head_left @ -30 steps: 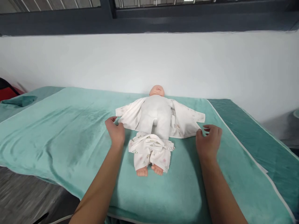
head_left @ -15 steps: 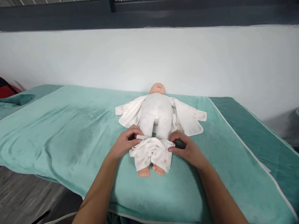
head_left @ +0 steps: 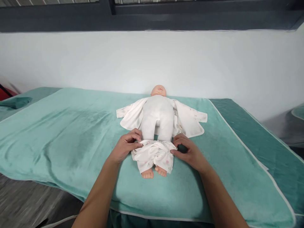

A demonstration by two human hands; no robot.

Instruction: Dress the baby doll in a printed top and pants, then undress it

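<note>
A baby doll (head_left: pixel 158 109) with a white cloth body lies on its back, its head toward the wall and its feet toward me. White printed baby pants (head_left: pixel 153 153) are bunched around its lower legs, with the bare feet sticking out of the cuffs. My left hand (head_left: pixel 128 144) pinches the waistband at its left side. At the right side, my right hand (head_left: pixel 186 150) pinches the waistband between thumb and fingers. A white baby jacket (head_left: pixel 190 118) lies spread open beneath the doll, its sleeves stretched out to both sides.
A green velvety cover (head_left: pixel 71 133) with pale edging lies over the bed. Behind it rises a white wall (head_left: pixel 152 60) below a dark beam (head_left: pixel 152 20). Something red (head_left: pixel 4 93) shows at the far left. Grey floor (head_left: pixel 28 199) is visible at lower left.
The waistband's left part lies a little lower and straighter between my hands. Both hands keep their pinch in nearly the same place. The view has shifted slightly.
</note>
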